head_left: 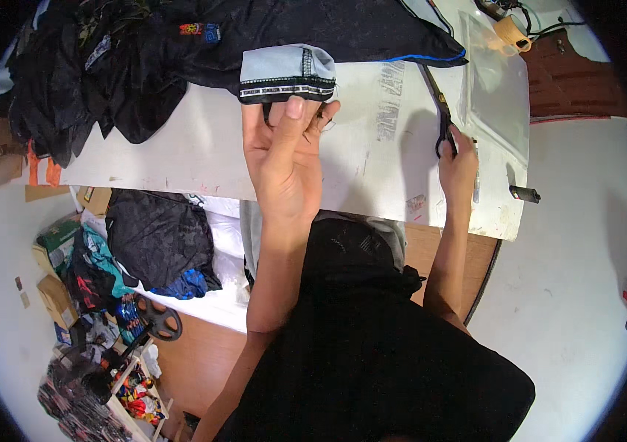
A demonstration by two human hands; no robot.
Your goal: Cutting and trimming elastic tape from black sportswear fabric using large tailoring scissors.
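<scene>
My left hand is raised palm up over the table's near edge. Its fingers reach into a turned-out cuff of pale grey fabric, and the thumb presses on the hem. A black band with a white printed stripe and dark stitching runs along that hem, and a few loose threads hang near the fingertips. The cuff lies against a black garment with blue piping. On the right, my right hand grips the handles of long black scissors, whose blades point away from me on the tabletop.
The white table carries a heap of dark garments at far left. Clear plastic sheets lie at the right, near a black marker-like object. Below the table on the left are piled clothes and a black handwheel.
</scene>
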